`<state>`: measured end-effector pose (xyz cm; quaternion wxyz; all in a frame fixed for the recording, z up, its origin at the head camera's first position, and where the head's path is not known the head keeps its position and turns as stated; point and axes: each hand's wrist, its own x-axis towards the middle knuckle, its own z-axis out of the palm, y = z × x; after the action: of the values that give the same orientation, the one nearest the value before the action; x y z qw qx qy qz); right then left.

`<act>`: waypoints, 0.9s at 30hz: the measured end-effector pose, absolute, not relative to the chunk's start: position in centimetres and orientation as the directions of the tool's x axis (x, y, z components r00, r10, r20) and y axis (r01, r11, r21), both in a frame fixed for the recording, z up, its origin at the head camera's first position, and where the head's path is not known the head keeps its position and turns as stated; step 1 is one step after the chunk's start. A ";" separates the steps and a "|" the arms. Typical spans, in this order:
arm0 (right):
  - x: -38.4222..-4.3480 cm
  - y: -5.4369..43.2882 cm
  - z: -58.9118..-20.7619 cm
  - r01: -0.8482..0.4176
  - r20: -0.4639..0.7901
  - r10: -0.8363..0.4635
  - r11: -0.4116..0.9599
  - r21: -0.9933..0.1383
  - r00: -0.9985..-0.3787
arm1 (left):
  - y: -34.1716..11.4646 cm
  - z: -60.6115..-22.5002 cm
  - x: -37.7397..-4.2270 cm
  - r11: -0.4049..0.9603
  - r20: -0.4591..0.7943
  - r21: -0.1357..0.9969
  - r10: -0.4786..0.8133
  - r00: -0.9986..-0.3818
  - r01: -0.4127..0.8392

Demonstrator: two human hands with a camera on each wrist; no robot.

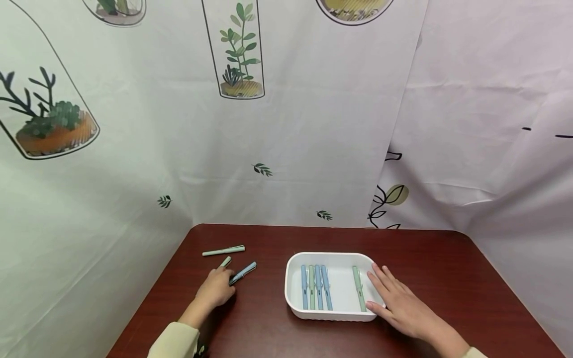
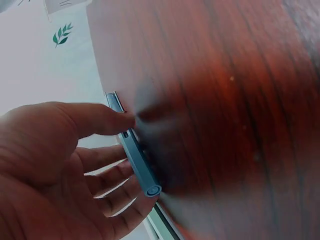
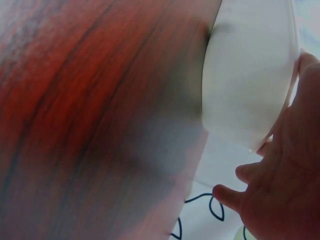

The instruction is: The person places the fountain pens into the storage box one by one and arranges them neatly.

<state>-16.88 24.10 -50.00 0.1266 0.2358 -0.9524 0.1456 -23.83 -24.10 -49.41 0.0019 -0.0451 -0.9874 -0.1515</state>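
My left hand [image 1: 216, 287] is at the left of the table, thumb on one side of a blue pen [image 2: 138, 162] and fingers on the other, pinching it. That blue pen [image 1: 243, 272] points to the back right in the head view. A green pen [image 1: 225, 262] lies just behind the hand, partly hidden by it. Farther back is another green pen [image 1: 224, 250]. My right hand [image 1: 405, 304], fingers straight and spread, rests on the right rim of a white tray [image 1: 331, 315]. The tray's outer wall [image 3: 250, 70] fills the upper right of the right wrist view.
Inside the tray, blue pens [image 1: 304, 288] and a green pen [image 1: 312, 288] stand side by side at the left. Another green pen [image 1: 359, 288] lies near its right wall. Behind the dark red table [image 1: 259, 328] hangs a white cloth [image 1: 291, 134] with plant prints.
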 end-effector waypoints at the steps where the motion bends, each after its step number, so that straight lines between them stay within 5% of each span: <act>1: -16.9 24.1 -50.0 -0.489 0.313 -0.414 0.845 -0.217 -0.855 | -24.1 -49.4 -23.8 0.952 0.012 0.294 0.085 -0.996 0.085; 19: -16.9 24.1 -49.6 -0.455 0.254 -0.393 0.850 -0.266 -0.884 | -24.1 -48.2 -23.0 0.944 -0.005 0.324 0.058 -0.998 0.053; 27: -16.9 24.1 -49.7 -0.460 0.265 -0.395 0.849 -0.259 -0.880 | -23.5 -46.8 -22.6 0.889 0.056 0.451 0.069 -0.996 0.087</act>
<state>-16.87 24.12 -49.69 0.1014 0.2234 -0.9563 0.1592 -22.64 -23.49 -46.84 0.0192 -0.0400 -0.9715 -0.2327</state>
